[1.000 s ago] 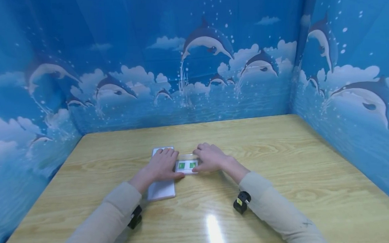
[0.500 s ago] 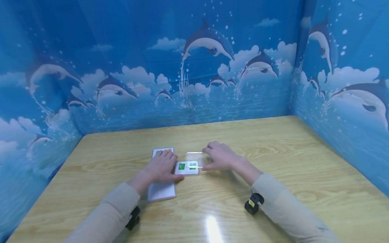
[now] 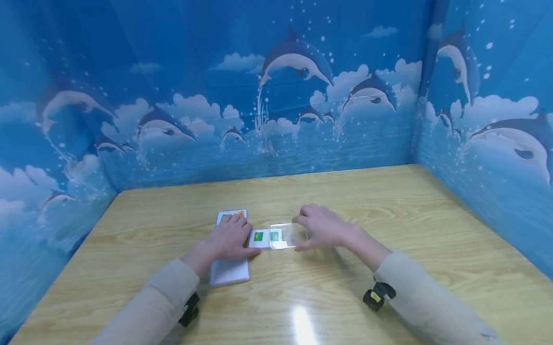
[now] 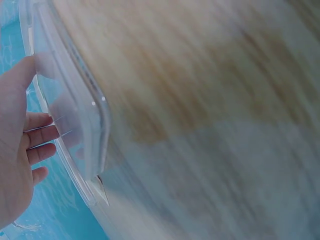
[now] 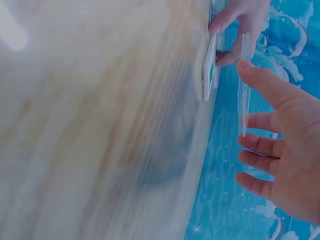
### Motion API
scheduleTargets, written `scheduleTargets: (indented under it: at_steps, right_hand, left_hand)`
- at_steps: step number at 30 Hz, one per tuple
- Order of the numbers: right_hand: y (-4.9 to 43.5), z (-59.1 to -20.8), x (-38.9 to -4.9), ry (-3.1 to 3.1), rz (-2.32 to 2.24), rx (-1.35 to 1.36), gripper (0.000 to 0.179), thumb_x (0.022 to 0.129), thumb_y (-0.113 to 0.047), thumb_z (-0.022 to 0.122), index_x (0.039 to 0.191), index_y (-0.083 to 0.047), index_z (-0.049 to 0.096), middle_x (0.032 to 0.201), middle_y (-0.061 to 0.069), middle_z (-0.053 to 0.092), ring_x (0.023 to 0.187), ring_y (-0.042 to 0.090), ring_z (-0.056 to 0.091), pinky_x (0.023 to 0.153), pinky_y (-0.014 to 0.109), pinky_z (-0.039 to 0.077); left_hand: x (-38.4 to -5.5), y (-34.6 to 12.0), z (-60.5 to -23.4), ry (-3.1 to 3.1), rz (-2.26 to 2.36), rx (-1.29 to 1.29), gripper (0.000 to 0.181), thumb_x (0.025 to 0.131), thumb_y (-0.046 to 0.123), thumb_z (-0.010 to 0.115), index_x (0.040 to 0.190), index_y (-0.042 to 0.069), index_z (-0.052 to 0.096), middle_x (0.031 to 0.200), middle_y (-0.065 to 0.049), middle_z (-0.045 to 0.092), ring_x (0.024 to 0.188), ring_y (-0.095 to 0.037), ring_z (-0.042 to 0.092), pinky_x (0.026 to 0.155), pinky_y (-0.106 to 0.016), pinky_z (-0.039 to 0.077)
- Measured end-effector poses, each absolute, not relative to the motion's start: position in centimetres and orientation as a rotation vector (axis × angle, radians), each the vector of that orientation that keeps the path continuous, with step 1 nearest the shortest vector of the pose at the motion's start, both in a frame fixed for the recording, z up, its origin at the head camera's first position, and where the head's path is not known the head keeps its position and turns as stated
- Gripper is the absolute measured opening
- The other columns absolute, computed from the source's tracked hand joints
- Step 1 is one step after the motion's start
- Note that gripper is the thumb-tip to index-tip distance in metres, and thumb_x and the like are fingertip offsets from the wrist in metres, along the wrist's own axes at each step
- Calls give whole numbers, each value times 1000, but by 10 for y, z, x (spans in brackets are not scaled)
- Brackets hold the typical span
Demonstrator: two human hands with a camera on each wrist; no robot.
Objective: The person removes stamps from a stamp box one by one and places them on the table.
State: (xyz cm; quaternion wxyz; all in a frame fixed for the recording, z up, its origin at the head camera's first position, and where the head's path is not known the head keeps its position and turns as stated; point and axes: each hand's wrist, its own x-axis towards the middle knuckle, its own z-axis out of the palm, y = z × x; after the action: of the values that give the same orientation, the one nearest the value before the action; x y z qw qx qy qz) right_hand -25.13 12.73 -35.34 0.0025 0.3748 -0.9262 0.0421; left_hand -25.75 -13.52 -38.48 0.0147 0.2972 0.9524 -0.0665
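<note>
a dolphin backdrop point(image 3: 182, 68) stands behind the wooden table point(image 3: 402, 239). on the table a flat case point(image 3: 229, 271) points away from the person, under the left hand point(image 3: 230, 237). the right hand point(image 3: 325, 226), its lower fingers spaced apart, pinches the clear lid point(image 3: 289, 235) between thumb and fingertips, clear of the table. just left of those fingertips and below the lid lies the box point(image 3: 264, 238), long axis crosswise, its right end seen through the lid. the left hand is nearer, seemingly gripping the box's left end, thumb at the near edge.
</note>
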Motion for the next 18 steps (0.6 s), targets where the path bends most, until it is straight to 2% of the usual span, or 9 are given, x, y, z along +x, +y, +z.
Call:
scheduleTargets:
  at_steps: [6, 12, 18]
  right_hand:
    - [126, -352, -236, -2904, 105, 1215, 72, 74, -54, 69, 125, -5, 55, 108, 6, 53, 93, 18, 47, 78, 31, 43]
    - [124, -353, -225, -2907, 6, 1241, 73, 73, -58, 67, 125, -7, 55, 114, 7, 54, 102, 20, 49, 92, 38, 40]
    - [120, -358, -219, -2880, -85, 1319, 72, 73, -59, 67, 123, -8, 57, 113, 5, 55, 106, 21, 48, 91, 39, 40]
  left_hand:
    - [-256, -134, -384, 2959, -220, 918, 73, 85, 65, 46, 123, 4, 54, 121, -14, 52, 115, -28, 45, 103, -48, 28]
    - [-257, -132, -385, 2962, -227, 907, 69, 85, 64, 47, 119, 5, 56, 118, -12, 53, 113, -27, 46, 103, -47, 29]
    - [-257, -132, -384, 2961, -220, 871, 68, 84, 63, 49, 118, 5, 56, 118, -12, 53, 114, -28, 45, 103, -47, 28]
